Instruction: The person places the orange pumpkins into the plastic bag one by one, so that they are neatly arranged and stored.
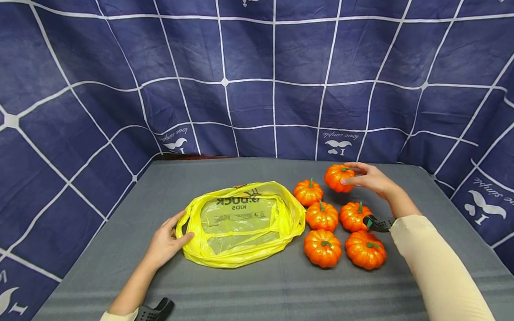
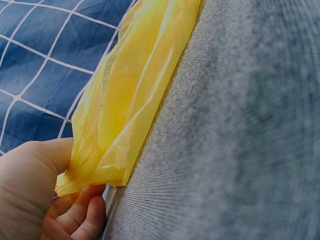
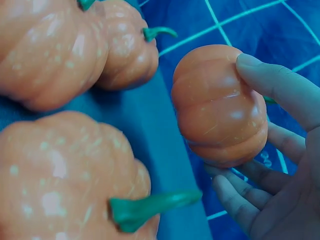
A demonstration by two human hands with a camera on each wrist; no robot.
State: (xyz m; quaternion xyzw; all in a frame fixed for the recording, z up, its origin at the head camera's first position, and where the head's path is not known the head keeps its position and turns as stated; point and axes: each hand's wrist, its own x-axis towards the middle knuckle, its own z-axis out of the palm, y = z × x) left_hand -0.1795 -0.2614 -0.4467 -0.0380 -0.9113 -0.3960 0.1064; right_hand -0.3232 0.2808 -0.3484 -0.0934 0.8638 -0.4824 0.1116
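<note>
A yellow plastic bag [image 1: 234, 263] lies spread on the table with its mouth facing up and dark print on its inner side. My left hand [image 1: 165, 238] pinches the bag's left edge; in the left wrist view the thumb and fingers grip a gathered corner of the yellow plastic [image 2: 130, 95]. At the back right, my right hand [image 1: 371, 180] holds a small orange pumpkin [image 1: 338, 178] with a green stem. The right wrist view has this held pumpkin [image 3: 220, 105] between thumb and fingers, tilted on its side.
Several more orange pumpkins stand right of the bag, among them a back one [image 1: 308, 192], a front one [image 1: 322, 249] and a right front one [image 1: 366, 250]. The grey table [image 1: 249, 300] ends at a blue checked curtain [image 1: 251, 102] behind and at the sides.
</note>
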